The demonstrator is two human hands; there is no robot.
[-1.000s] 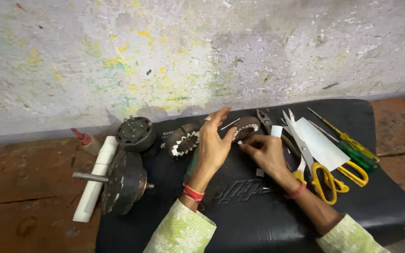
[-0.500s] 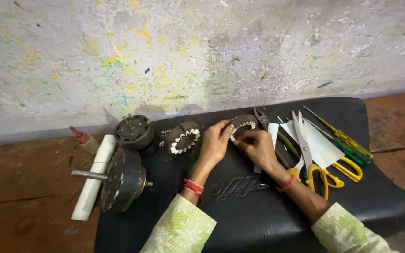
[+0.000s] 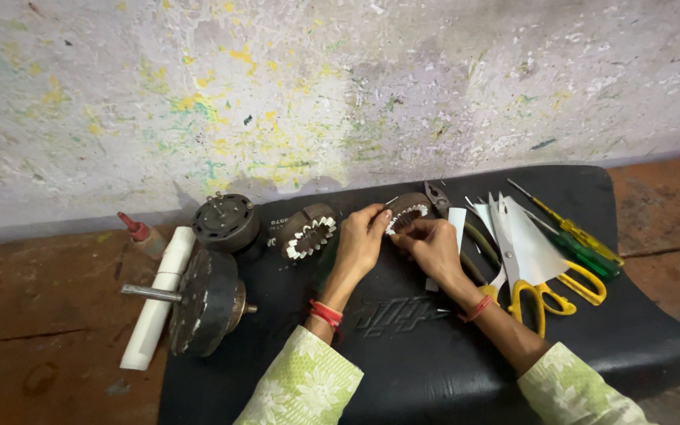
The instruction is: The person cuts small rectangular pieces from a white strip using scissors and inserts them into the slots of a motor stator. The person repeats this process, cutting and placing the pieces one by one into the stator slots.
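Both hands, left (image 3: pixel 362 236) and right (image 3: pixel 432 245), pinch a rigid, heavy-looking toothed steel stator ring (image 3: pixel 405 211) by its rim, fingers pressed together.

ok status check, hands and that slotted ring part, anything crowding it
Left hand and right hand both on the slotted ring, held on the black mat. Pliers and paper strip close at right.

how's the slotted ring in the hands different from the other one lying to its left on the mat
The held slotted ring is gripped by both the left hand and the right hand, which partly hide it; the free slotted ring lies untouched on the black mat, fully in view. The held one sits beside the pliers, the free one beside the round black motor part. Both are dark brown rings with white-lined slots.
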